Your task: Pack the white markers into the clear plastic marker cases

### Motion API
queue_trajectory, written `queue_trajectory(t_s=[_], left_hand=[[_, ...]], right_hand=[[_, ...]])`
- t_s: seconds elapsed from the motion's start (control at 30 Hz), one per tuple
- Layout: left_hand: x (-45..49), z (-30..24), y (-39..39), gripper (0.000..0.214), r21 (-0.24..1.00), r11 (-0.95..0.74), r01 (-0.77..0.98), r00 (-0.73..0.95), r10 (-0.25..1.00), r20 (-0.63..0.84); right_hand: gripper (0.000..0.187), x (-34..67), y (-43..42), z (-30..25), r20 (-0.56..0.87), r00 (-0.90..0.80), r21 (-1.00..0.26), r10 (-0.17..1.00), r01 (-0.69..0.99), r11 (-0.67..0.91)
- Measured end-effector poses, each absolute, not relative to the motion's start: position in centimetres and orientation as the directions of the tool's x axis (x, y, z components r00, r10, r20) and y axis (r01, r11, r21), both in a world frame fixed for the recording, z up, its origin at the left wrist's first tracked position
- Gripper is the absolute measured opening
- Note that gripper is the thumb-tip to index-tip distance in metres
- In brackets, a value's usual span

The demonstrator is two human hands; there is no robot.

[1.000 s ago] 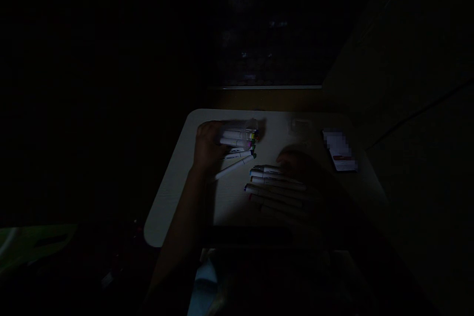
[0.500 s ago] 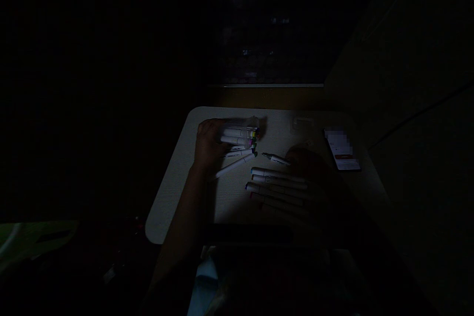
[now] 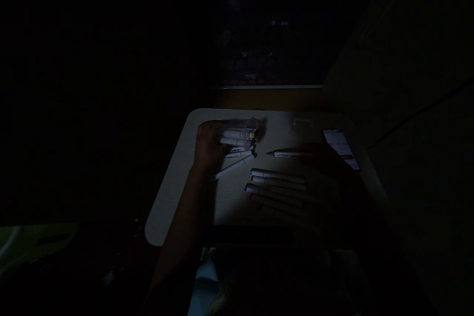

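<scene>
My left hand (image 3: 208, 145) is closed round a clear plastic case (image 3: 244, 128) lying on its side. White markers (image 3: 233, 134) with coloured ends, yellow and purple among them, show inside it. Against the case and below it lie a few loose white markers, the nearest a green-ended marker (image 3: 236, 165). My right hand (image 3: 320, 155), mostly lost in shadow, is at the right end of a white marker with a grey tapered tip (image 3: 287, 154), which points left. Its fingers barely show but seem closed on that end. Below lies a row of several white markers (image 3: 277, 176), roughly side by side.
A lit phone (image 3: 340, 148) lies at the table's right side, partly covered by my right hand. A clear plastic piece (image 3: 301, 126) rests near the back edge. The pale table (image 3: 177, 192) has rounded corners. A dark cable (image 3: 414, 118) runs along the right. The surroundings are very dark.
My right hand has moved right, now covering part of the phone. The grey-tipped marker has turned from slanting to nearly level, and more of it shows. My left hand and the case stay put.
</scene>
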State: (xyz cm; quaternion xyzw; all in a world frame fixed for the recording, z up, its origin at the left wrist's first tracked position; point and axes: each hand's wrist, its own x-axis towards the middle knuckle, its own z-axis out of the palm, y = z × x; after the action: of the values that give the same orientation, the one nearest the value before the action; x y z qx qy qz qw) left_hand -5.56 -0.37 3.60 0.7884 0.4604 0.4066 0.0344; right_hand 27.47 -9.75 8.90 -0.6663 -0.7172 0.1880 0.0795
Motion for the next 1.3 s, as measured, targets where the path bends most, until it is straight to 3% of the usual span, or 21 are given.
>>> queue_trajectory(t_s=[0.17, 0.33, 0.6, 0.87, 1.13, 1.3], left_hand=[[-5.7, 3.5, -0.3, 0.048, 0.433, -0.58, 0.69, 0.249, 0.752, 0.611], [-5.7, 3.6, -0.3, 0.049, 0.422, -0.602, 0.678, 0.283, 0.743, 0.606], [-5.7, 3.5, -0.4, 0.051, 0.42, -0.599, 0.681, 0.257, 0.733, 0.629], [-5.7, 3.3, -0.1, 0.051, 0.394, -0.614, 0.684, 0.264, 0.712, 0.651], [-5.7, 3.5, -0.1, 0.051, 0.406, -0.617, 0.674, 0.272, 0.719, 0.64], [-5.6, 3.5, -0.4, 0.054, 0.421, -0.621, 0.661, 0.269, 0.72, 0.64]], right_hand=[[0.018, 28.1, -10.0, 9.9, 0.075, 0.048, -0.554, 0.996, 0.832, 0.002], [0.017, 27.2, -10.1, 10.6, 0.262, 0.089, -0.668, 0.961, 0.735, 0.114], [0.015, 23.6, -9.4, 10.8, 0.247, -0.043, -0.704, 0.968, 0.679, 0.209], [0.021, 21.3, -8.0, 10.1, 0.347, -0.123, -0.685, 0.93, 0.645, 0.34], [0.019, 21.1, -8.1, 9.6, 0.367, -0.096, -0.754, 0.925, 0.553, 0.356], [0.013, 20.9, -8.0, 9.5, 0.376, -0.07, -0.715, 0.924, 0.612, 0.337]])
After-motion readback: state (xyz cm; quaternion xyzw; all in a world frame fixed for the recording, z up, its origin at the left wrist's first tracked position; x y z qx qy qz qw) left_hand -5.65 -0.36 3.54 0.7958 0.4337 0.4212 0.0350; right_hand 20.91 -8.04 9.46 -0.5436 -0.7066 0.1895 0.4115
